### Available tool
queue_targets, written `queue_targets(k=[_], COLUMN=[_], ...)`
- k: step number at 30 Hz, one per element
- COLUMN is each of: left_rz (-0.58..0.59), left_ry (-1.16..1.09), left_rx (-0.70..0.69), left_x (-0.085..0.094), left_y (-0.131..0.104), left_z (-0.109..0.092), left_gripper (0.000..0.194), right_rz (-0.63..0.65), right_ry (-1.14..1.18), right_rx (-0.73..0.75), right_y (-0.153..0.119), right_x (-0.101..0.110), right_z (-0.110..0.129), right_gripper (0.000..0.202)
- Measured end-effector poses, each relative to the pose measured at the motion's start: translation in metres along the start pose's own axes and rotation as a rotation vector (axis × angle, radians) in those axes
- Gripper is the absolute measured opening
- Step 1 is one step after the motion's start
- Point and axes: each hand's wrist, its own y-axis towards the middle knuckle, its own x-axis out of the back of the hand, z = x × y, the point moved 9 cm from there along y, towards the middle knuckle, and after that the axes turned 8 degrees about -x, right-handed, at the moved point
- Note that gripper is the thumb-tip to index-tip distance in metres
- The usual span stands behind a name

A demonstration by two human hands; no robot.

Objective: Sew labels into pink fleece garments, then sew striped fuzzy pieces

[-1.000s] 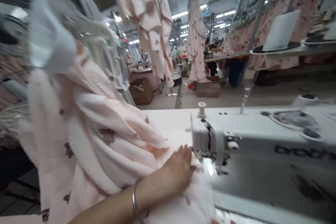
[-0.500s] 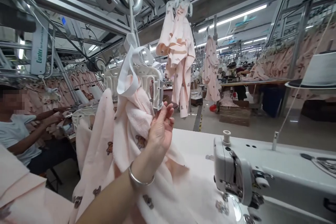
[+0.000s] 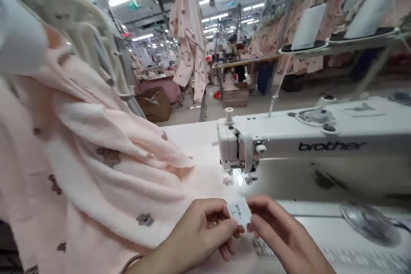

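Note:
A small white size label (image 3: pixel 239 213) printed with an "L" is pinched between both hands, in front of the sewing machine's needle area. My left hand (image 3: pixel 205 231) grips its left edge between thumb and fingers. My right hand (image 3: pixel 276 227) holds its right edge the same way. Beneath and to the left spreads pink fleece fabric (image 3: pixel 122 188) with small bear prints; part of it reaches under the head of the white sewing machine (image 3: pixel 234 145). The fabric's upper end hangs from a pale plastic clamp hanger (image 3: pixel 86 30) at upper left.
Thread cones (image 3: pixel 308 28) stand on a rack at upper right. A clear round object (image 3: pixel 369 224) lies on the machine table at right, near a printed ruler scale (image 3: pixel 353 257). Beyond hang pink garments (image 3: pixel 189 30), and cardboard boxes (image 3: pixel 156 105) sit on the floor.
The view has swung right and down toward the machine. My left hand has left the hanging fabric by the hanger and now holds the label. My right hand has come into view.

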Motion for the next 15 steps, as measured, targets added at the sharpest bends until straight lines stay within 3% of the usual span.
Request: queue_targets(k=[2, 5, 9, 15], left_rz=[0.021, -0.047, -0.117, -0.100], left_ry=[0.064, 0.150, 0.016, -0.044], left_rx=[-0.004, -0.092, -0.066, -0.037], left_x=[0.000, 0.015, 0.029, 0.028], left_y=[0.000, 0.004, 0.007, 0.008], left_z=[0.005, -0.001, 0.003, 0.007], left_gripper=[0.026, 0.023, 0.024, 0.022], right_rz=[0.005, -0.070, -0.066, -0.044], right_ry=[0.055, 0.050, 0.022, 0.053], right_rx=[-0.071, -0.153, -0.172, -0.199], right_y=[0.008, 0.010, 0.009, 0.012], right_x=[-0.007, -0.010, -0.014, -0.013], right_z=[0.003, 0.001, -0.002, -0.010], right_gripper=[0.024, 0.027, 0.027, 0.027])
